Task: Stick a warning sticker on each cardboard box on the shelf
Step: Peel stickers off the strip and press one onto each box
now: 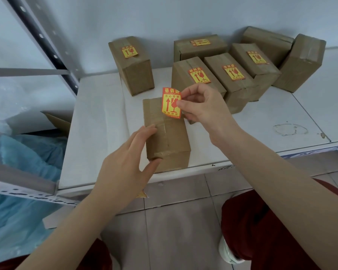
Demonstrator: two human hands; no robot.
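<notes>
Pinched the warning sticker point(171, 103) by its right edge in the right hand point(200, 106), thumb and fingers curled on it. Held it just over the far end of the near cardboard box point(169, 139), not pressed down yet, maybe so the sticky side would not grab too soon. Steadied that box with the left hand point(125, 162), fingers straight along its left side and thumb at the near corner, likely to stop it sliding on the white shelf point(98, 114). Behind, five boxes point(242, 90) with stickers on already, and two back boxes point(299, 65) showing none.
</notes>
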